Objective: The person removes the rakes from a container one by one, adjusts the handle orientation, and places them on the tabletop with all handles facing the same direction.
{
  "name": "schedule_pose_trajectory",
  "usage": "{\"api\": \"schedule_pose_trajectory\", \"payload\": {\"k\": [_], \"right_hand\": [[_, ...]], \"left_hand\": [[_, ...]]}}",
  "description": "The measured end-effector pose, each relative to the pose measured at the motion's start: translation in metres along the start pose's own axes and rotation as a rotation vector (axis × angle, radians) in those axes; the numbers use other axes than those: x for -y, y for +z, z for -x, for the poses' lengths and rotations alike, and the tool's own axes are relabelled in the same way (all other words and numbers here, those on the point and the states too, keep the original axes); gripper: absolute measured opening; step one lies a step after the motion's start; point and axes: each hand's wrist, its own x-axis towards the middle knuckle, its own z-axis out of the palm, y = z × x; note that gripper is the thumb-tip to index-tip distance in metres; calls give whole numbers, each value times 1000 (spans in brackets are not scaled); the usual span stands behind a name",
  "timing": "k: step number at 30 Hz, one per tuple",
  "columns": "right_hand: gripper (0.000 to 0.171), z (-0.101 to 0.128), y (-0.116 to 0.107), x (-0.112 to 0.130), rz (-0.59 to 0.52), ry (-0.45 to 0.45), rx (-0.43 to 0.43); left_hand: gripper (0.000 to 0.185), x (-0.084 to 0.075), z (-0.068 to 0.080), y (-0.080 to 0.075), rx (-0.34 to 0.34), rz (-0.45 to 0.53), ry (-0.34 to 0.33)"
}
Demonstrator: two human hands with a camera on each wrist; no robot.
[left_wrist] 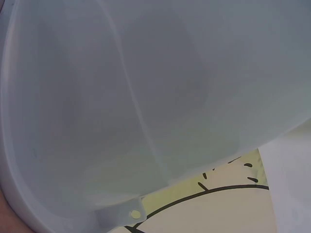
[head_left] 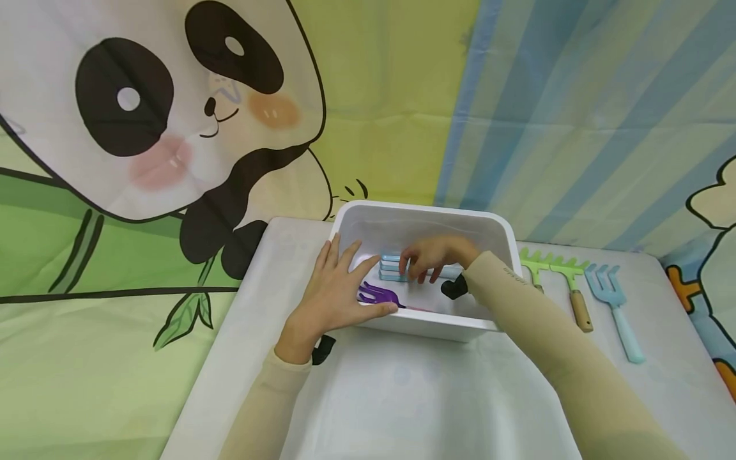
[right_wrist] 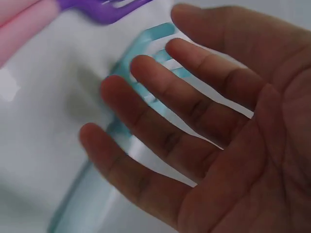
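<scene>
Blue rake [head_left: 393,267] is being reached for inside the white bin [head_left: 368,217], and it is lying flat on the bin floor. The right hand [head_left: 432,257] is being held just over it. In the right wrist view the fingers [right_wrist: 160,92] are being kept straight and spread apart, with nothing gripped, and the blue teeth of the rake [right_wrist: 146,63] are being seen right behind them. Whether the fingertips are touching the rake cannot be told.

The left hand [head_left: 333,294] is being laid flat on the near left corner of the bin, with its fingers straight and nothing clamped in it. A purple rake [head_left: 379,295] is lying just beside that hand, inside the bin, and its pink handle [right_wrist: 22,24] is being shown in the right wrist view.

Out on the tabletop [head_left: 402,396], to the right of the right hand, two green rakes [head_left: 554,271] and a light blue fork [head_left: 612,300] are lying side by side.

The blue rake is probably made of plastic, so it is likely light, stiff and a bit slippery. The teeth are thin and could be bent. It would best be gripped at the handle or the neck, not at the teeth.
</scene>
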Motion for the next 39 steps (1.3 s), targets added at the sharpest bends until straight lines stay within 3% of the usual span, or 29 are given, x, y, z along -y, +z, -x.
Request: {"api": "schedule_pose_trajectory", "payload": {"k": [10, 16, 21, 28, 39], "right_hand": [[39, -15, 21, -12, 106, 144, 73], [38, -19, 27, -12, 83, 176, 137], [37, -22, 31, -10, 70, 184, 235], [35, -27, 36, -7, 78, 186, 291], [27, -25, 39, -5, 72, 184, 304]], "left_hand": [[104, 1, 0, 1, -1, -9, 8], [103, 1, -1, 0, -5, -5, 6], [102, 1, -2, 0, -10, -1, 8], [101, 2, -2, 0, -17, 7, 7], [99, 2, -2, 2, -32, 10, 17]]}}
